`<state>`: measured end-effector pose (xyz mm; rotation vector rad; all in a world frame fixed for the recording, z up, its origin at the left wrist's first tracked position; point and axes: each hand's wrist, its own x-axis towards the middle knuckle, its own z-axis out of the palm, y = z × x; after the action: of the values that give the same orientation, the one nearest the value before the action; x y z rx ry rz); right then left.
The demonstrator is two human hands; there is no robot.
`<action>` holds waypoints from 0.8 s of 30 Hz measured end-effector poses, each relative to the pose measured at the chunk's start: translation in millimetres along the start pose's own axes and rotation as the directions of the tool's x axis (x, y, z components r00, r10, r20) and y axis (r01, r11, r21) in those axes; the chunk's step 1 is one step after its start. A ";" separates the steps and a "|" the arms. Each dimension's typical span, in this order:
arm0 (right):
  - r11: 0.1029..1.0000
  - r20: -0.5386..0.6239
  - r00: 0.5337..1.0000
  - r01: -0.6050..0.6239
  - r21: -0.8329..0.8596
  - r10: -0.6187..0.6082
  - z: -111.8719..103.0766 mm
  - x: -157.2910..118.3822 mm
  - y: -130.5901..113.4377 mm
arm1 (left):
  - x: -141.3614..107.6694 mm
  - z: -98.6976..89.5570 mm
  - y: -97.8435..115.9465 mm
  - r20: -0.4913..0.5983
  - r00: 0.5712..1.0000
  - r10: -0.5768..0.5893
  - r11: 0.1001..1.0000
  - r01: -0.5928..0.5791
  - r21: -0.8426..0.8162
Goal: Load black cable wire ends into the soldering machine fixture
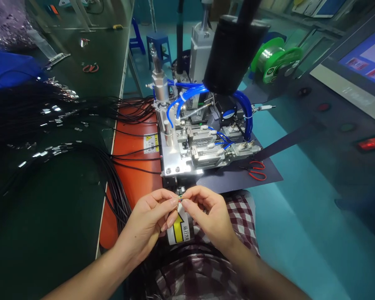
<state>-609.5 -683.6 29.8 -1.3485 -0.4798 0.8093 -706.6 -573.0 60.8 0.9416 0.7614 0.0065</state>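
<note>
Left hand [156, 211] and right hand [210, 211] pinched thin wires [180, 198] at the fingertips, just before the machine [206, 155]; fingertips nearly met, probably to steady such fine strands; black cables [116, 196] lay left across the surface [56, 225], likely for easy reach; red-handled tool [257, 171] lay right.

I wear a checked garment [203, 273], its squares dark maroon and white, with in-between tones where the bands cross. The pattern looks darker in the shade between my forearms [103, 266] and brighter over my right thigh [242, 216]. My left hand [153, 214] and right hand [211, 214] are bare, and so are both forearms.
</note>
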 end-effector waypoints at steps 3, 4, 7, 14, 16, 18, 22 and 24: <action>1.000 -0.001 1.000 0.007 0.008 -0.007 2.7 0.5 0.0 | 0.3 -1.1 0.0 -0.004 1.000 -0.010 1.000 0.010 0.016; 1.000 -0.007 1.000 0.005 0.005 -0.005 3.3 0.6 -0.2 | 0.7 -1.5 0.0 -0.003 1.000 -0.014 1.000 0.014 0.019; 1.000 -0.021 1.000 -0.004 -0.006 0.004 4.4 0.5 -1.2 | 2.4 -2.3 -0.6 0.002 1.000 -0.013 1.000 0.012 0.025; 1.000 -0.026 1.000 -0.016 0.008 0.016 6.3 -1.6 -0.8 | 2.3 0.1 -1.0 -0.009 1.000 -0.009 0.998 0.010 0.055; 1.000 -0.025 1.000 -0.014 0.010 0.014 7.0 -1.4 -0.7 | 1.6 0.9 -0.7 -0.016 1.000 -0.006 0.998 0.007 0.055; 0.999 -0.023 0.999 -0.033 0.026 0.034 7.3 -0.5 -1.1 | 1.3 0.8 -0.5 -0.015 1.000 -0.003 0.999 0.004 0.051; 0.990 0.008 0.994 -0.111 0.087 0.110 6.0 2.6 -2.6 | 1.2 0.0 -0.4 0.011 1.000 -0.007 0.999 0.007 0.036; 0.981 0.043 0.988 -0.150 0.120 0.146 4.3 3.7 -2.8 | 0.9 0.0 0.0 0.035 0.999 -0.011 1.000 0.011 0.023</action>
<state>-609.5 -678.0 32.8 -1.2681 -0.3534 0.9703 -705.9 -572.7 60.2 0.9571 0.7351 -0.0286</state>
